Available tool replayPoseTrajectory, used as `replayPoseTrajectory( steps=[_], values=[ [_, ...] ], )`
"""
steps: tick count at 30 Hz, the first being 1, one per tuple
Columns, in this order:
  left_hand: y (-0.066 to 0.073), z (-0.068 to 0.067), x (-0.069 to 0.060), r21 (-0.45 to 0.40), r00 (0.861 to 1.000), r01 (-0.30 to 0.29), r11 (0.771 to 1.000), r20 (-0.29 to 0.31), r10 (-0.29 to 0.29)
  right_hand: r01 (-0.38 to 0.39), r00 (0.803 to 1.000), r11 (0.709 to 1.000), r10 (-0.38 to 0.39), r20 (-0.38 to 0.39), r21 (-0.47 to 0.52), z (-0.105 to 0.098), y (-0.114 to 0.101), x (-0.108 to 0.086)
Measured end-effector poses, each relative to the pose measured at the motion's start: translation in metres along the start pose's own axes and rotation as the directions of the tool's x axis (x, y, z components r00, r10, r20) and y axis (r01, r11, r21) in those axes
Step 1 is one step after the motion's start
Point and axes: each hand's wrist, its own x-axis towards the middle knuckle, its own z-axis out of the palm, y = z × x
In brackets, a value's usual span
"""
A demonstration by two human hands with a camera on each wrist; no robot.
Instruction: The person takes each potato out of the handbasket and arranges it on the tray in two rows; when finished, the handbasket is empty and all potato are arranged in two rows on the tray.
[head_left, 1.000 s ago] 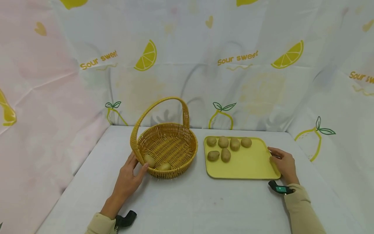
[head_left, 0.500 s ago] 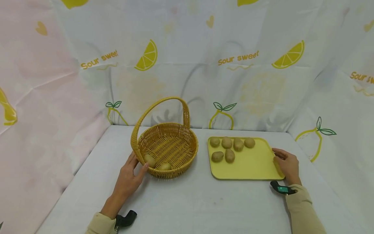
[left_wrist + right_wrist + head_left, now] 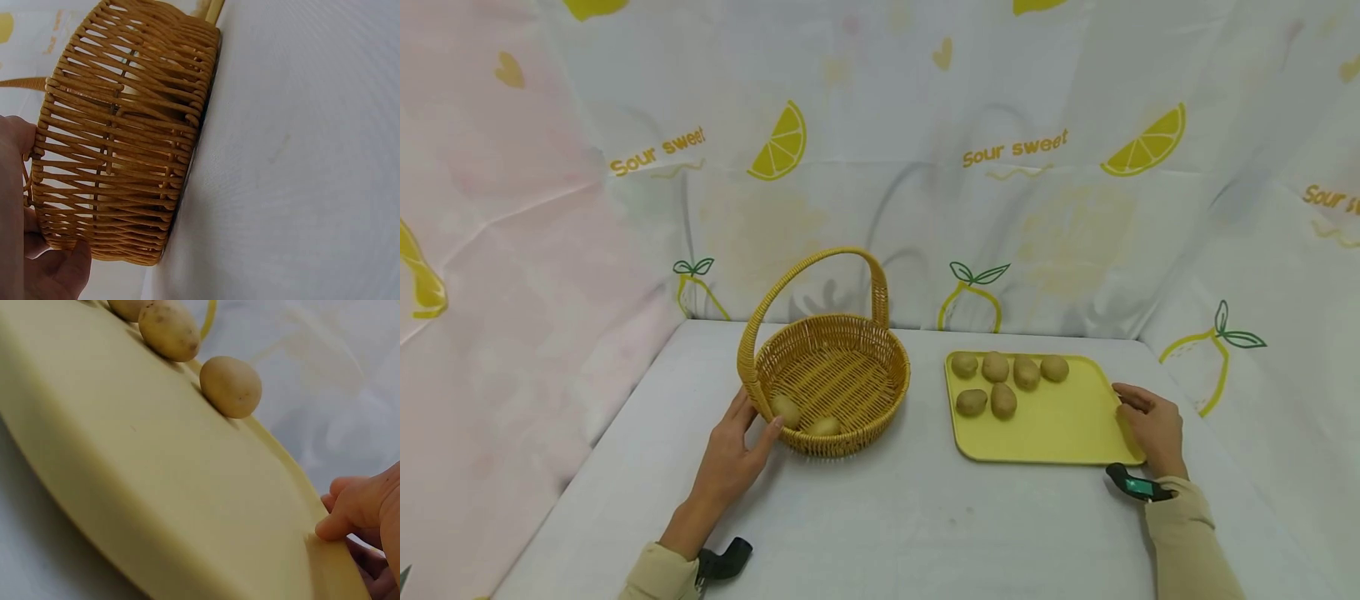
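A yellow wicker basket (image 3: 842,443) with a tall arched handle stands on the left half of the table. Two potatoes (image 3: 785,411) lie inside it, against the front left wall. My left hand (image 3: 730,458) grips the basket's left side near the handle's foot, the thumb at the rim; in the left wrist view, fingertips (image 3: 76,265) touch the woven wall (image 3: 125,144). To the right lies a yellow tray (image 3: 1060,429) with several potatoes (image 3: 1003,401) toward its back left. My right hand (image 3: 1156,433) pinches the tray's right edge, its thumb (image 3: 334,526) on top of the rim and other fingers below.
A white cloth covers the table (image 3: 887,517). Behind it hangs a lemon-print curtain (image 3: 865,183), which also closes off both sides. A strip of tablecloth separates basket and tray. A black wrist device (image 3: 726,560) sits below my left hand.
The tray has slid to the right with its potatoes, my right hand moving along with it. The gap between basket and tray has widened. My left hand and the basket have stayed put.
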Motion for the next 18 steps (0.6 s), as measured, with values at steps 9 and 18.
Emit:
replayPoseTrajectory(
  steps=[9, 18],
  values=[
    [-0.001, -0.003, 0.0, 0.004, 1.0, -0.002, 1.0, -0.003, 0.002, 0.174, 0.983, 0.985, -0.173, -0.059, 0.011, 0.002, -0.053, 0.001],
    [-0.001, -0.001, 0.002, -0.015, 1.0, -0.01, 1.0, 0.001, 0.01, 0.397, 0.88, 0.881, -0.445, 0.166, 0.257, 0.04, -0.143, 0.002]
  ],
)
